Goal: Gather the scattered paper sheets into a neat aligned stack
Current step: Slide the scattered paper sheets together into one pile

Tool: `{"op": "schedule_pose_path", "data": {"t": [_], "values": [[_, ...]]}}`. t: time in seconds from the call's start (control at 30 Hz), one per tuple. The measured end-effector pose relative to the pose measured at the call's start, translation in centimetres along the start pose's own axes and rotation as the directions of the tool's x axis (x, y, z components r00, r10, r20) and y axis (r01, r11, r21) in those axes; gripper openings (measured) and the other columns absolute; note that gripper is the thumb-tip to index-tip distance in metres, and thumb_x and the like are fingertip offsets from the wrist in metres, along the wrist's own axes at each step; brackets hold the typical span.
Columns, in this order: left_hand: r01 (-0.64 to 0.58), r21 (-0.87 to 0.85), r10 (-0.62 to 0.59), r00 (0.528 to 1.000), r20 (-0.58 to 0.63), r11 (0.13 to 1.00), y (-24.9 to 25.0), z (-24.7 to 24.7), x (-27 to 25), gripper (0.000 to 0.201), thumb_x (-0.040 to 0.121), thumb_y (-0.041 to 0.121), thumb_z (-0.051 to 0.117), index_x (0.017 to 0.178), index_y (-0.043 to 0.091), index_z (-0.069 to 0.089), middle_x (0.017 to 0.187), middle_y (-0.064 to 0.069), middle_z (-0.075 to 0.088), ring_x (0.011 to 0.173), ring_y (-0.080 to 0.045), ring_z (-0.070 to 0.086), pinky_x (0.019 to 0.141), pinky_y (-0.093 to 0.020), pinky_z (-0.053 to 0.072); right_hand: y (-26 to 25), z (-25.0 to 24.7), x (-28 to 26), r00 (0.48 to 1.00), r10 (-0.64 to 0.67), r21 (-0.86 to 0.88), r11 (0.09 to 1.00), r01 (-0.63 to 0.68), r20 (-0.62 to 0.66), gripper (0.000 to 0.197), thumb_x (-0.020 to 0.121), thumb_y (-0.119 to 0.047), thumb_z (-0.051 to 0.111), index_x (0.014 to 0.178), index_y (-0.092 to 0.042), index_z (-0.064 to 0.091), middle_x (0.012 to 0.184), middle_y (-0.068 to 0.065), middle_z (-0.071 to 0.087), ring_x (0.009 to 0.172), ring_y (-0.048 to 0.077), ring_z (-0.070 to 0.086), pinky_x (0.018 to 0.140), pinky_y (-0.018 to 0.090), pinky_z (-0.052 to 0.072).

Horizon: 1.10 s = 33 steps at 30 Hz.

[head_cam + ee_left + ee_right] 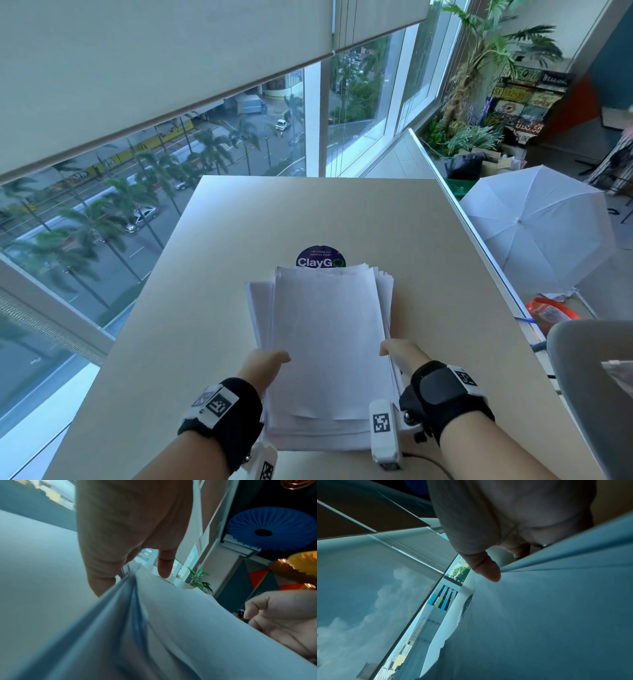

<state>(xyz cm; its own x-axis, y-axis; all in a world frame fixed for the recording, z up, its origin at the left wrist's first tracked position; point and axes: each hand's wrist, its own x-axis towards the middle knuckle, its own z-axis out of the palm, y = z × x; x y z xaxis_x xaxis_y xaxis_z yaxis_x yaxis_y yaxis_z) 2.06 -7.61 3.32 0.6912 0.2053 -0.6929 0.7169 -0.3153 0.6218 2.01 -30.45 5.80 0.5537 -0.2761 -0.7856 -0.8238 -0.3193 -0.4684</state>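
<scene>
A stack of white paper sheets (325,342) lies on the beige table (212,274), its edges fanned out at the left, right and near ends. My left hand (270,359) grips the stack's left edge, thumb on top and fingers under the sheets (171,628). My right hand (397,351) grips the right edge the same way, thumb (488,569) lying on the top sheet (556,615). Both hands sit near the stack's middle. The fingers under the paper are mostly hidden.
A round purple sticker (320,257) is on the table just beyond the stack, partly covered. Windows run along the left and far sides. A white umbrella (534,229) and a grey chair back (596,377) stand off the table's right edge.
</scene>
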Motion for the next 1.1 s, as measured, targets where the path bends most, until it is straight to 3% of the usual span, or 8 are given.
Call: {"op": "schedule_pose_path", "data": {"t": [0.17,0.27,0.5,0.63,0.73,0.83,1.0,1.1], "values": [[0.024,0.003,-0.024,0.999,0.031,1.000,-0.4,-0.3,-0.5,0.045,0.083,0.012,0.058,0.123,-0.007,0.049,0.113,-0.014,0.050,0.113,-0.033,0.050,0.081,-0.030,0.030,1.1,0.6,-0.2,1.000,-0.001,0.071,0.998,0.000,0.016,0.022,0.087,-0.006,0.048,0.108,-0.001,0.054,0.130,0.012,0.046,0.122,0.032,0.045,0.105,0.039,0.034],[0.004,-0.012,-0.003,0.998,0.055,1.000,-0.8,-0.7,-0.6,0.056,0.076,0.020,0.063,0.124,-0.006,0.051,0.132,-0.019,0.050,0.125,-0.034,0.045,0.086,-0.030,0.030,1.8,1.1,-0.5,0.998,-0.028,0.038,0.999,0.026,0.051,0.051,0.088,-0.012,0.050,0.135,0.003,0.037,0.144,0.019,0.037,0.132,0.033,0.035,0.109,0.040,0.029],[-0.098,-0.115,0.106,0.992,0.064,0.988,-1.1,-0.7,-0.1,0.050,0.051,0.026,0.059,0.092,-0.001,0.059,0.101,-0.021,0.062,0.090,-0.031,0.059,0.081,-0.037,0.047,1.2,1.3,-0.7,0.997,-0.029,-0.060,0.998,0.025,-0.067,0.050,0.086,-0.021,0.051,0.131,-0.003,0.042,0.140,0.021,0.036,0.105,0.029,0.038,0.091,0.029,0.033],[-0.055,-0.222,0.083,0.989,0.121,0.974,-1.7,-0.4,0.5,0.050,0.060,0.009,0.062,0.107,-0.002,0.052,0.114,-0.032,0.059,0.100,-0.041,0.060,0.087,-0.047,0.050,1.0,0.9,-0.3,0.998,-0.051,-0.045,0.998,0.049,-0.029,0.048,0.073,-0.016,0.057,0.117,-0.001,0.046,0.110,0.013,0.050,0.090,0.027,0.046,0.078,0.029,0.039],[-0.097,-0.161,0.110,0.991,0.076,0.982,-1.9,-0.2,1.2,0.044,0.052,0.013,0.058,0.094,0.003,0.058,0.101,-0.027,0.064,0.096,-0.041,0.063,0.082,-0.046,0.051,1.2,0.7,-0.3,0.996,-0.058,-0.024,0.998,0.056,-0.071,0.046,0.061,-0.020,0.054,0.103,-0.002,0.049,0.087,0.009,0.050,0.074,0.023,0.042,0.069,0.028,0.035],[-0.159,-0.062,0.161,0.987,0.013,0.985,-1.4,-0.6,1.1,0.010,0.062,0.011,0.061,0.071,0.007,0.059,0.084,-0.017,0.062,0.078,-0.028,0.058,0.071,-0.034,0.043,1.4,0.9,0.3,0.988,-0.037,-0.113,0.993,0.020,-0.148,0.044,0.078,-0.020,0.051,0.119,-0.004,0.051,0.124,0.016,0.043,0.086,0.025,0.038,0.073,0.023,0.032],[-0.172,-0.166,0.186,0.980,0.074,0.971,-0.5,-0.3,1.8,0.059,0.046,0.020,0.064,0.098,-0.007,0.055,0.097,-0.025,0.063,0.086,-0.035,0.062,0.076,-0.045,0.051,0.3,0.5,1.2,0.998,-0.032,0.039,0.999,0.035,-0.054,0.018,0.079,-0.008,0.054,0.094,-0.001,0.051,0.105,0.014,0.048,0.090,0.025,0.042,0.077,0.027,0.033],[-0.057,-0.321,0.123,0.974,0.189,0.945,0.1,-0.5,1.4,0.062,0.058,0.011,0.066,0.113,-0.008,0.046,0.115,-0.031,0.057,0.092,-0.034,0.060,0.075,-0.042,0.052,0.0,0.5,0.6,0.998,-0.067,0.076,0.995,0.066,0.002,0.030,0.076,-0.011,0.058,0.101,0.001,0.050,0.103,0.011,0.045,0.091,0.025,0.041,0.079,0.028,0.031]]}}
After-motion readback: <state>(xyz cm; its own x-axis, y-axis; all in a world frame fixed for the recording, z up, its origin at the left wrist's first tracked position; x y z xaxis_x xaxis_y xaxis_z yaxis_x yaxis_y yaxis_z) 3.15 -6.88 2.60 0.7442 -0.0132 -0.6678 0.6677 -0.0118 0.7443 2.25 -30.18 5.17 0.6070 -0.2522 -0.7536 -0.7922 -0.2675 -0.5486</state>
